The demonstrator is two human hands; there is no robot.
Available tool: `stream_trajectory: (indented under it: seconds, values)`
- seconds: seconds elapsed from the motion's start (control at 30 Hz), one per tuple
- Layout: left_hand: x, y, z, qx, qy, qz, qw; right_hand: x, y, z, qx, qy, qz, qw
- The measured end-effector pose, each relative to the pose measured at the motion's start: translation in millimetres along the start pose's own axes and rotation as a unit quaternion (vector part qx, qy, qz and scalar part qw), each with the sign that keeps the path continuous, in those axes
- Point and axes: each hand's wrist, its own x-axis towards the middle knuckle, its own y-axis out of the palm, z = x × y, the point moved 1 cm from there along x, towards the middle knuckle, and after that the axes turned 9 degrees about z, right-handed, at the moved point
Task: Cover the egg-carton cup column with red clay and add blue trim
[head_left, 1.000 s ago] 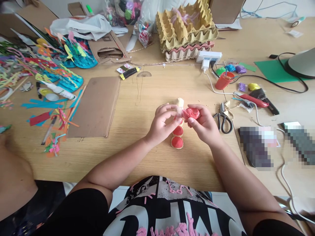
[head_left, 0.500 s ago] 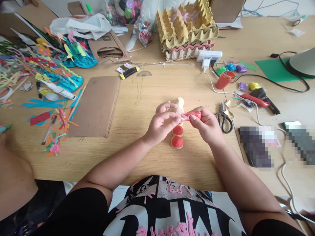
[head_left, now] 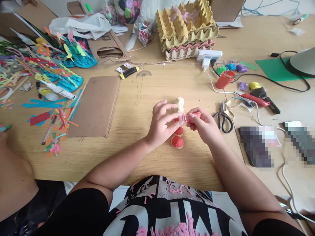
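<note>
Red covers the tops of the two nearest pieces in the short row (head_left: 177,142) on the bench (head_left: 137,157), as seen in the head view. The farthest piece (head_left: 180,103) shows a pale, cream surface without red. More red shows beneath the fingertips, but the hands hide the middle of the row, so its condition cannot be told in full. Judged by colour alone, the near end is covered and the far end is not.

The red packet (head_left: 197,114) is located above the middle of the row, between the two hands. Right hand (head_left: 205,126): narrow, thumb and curled fingers closed around the packet, forearm angled in from the lower right. Left hand (head_left: 159,126): thumb and index finger pinched at the clear film (head_left: 182,117) on the packet's end; remaining fingers raised and spread, back of the hand outward, forearm angled in from the lower left.

Adjacent items: scissors (head_left: 223,119) lie just beyond the right hand, on its outer side; a cardboard sheet (head_left: 94,106) lies flat, well to the left of the row.
</note>
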Motion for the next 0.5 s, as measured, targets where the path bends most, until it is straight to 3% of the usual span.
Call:
stream_trajectory:
  seconds: [0.3, 0.5]
  values:
    - [1.5, -0.3, -1.6, 0.003, -0.014, 0.039, 0.999, -2.2, 0.0, 2.0, -0.022, -0.024, 0.016, 0.999]
    - [0.7, 4.5, -4.0, -0.034, -0.021, 0.021, 0.999, -5.1, -3.9, 7.4, -0.054, -0.038, 0.043, 0.997]
